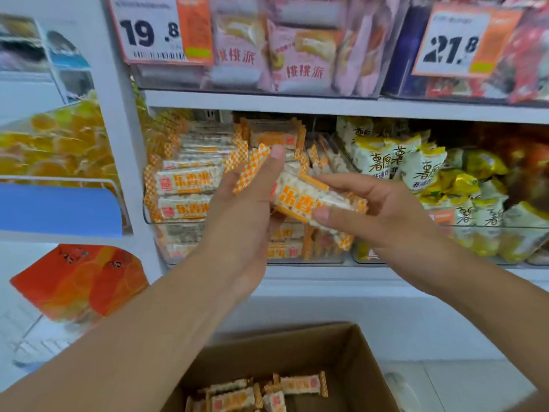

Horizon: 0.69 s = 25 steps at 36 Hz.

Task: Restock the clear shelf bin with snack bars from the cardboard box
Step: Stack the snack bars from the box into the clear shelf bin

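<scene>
- Store shelving ahead; I see the clear shelf bin on the middle shelf, stacked with orange-white snack bars.
- Both hands raised in front of the bin.
- Left hand and right hand together grip a bundle of bars.
- Cardboard box below, a few bars inside.
- Yellow snack bags in the next bin.

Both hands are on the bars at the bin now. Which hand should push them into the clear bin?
Probably the right hand: its fingers pinch the snack bars just in front of the clear shelf bin. The left hand only cups them from the side.
</scene>
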Each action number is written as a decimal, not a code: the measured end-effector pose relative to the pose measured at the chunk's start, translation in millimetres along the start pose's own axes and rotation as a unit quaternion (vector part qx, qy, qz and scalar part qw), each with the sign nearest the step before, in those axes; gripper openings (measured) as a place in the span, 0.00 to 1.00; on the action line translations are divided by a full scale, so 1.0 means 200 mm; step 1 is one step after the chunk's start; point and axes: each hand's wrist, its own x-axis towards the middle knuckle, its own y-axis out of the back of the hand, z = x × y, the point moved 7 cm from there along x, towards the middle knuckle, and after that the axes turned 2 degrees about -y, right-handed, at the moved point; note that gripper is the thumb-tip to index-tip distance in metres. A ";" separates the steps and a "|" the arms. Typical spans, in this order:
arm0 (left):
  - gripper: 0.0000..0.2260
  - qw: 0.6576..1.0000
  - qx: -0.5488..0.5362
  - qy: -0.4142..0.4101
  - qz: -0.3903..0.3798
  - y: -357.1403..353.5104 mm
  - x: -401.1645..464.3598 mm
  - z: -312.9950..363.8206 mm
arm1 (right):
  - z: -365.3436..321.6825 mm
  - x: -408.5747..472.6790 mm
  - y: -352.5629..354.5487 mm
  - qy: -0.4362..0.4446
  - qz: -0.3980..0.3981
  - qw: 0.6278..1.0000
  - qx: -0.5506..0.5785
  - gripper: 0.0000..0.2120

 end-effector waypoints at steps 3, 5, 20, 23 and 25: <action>0.28 0.998 0.053 -0.013 -0.019 0.03 0.03 0.03 | 0.02 0.03 0.02 0.001 -0.003 0.998 0.065 0.25; 0.29 0.991 0.124 -0.042 -0.036 0.04 0.06 0.06 | 0.03 0.07 0.04 -0.016 -0.022 0.994 0.105 0.25; 0.34 0.619 0.755 -0.195 -0.093 0.27 0.35 0.34 | 0.03 0.61 0.10 0.109 0.047 0.967 -0.226 0.16; 0.39 0.589 0.783 -0.180 -0.085 0.31 0.39 0.31 | 0.07 0.75 0.07 0.111 0.028 0.959 -0.260 0.18; 0.42 0.556 0.806 -0.186 -0.083 0.33 0.42 0.29 | 0.08 0.83 0.06 0.118 0.024 0.949 -0.293 0.18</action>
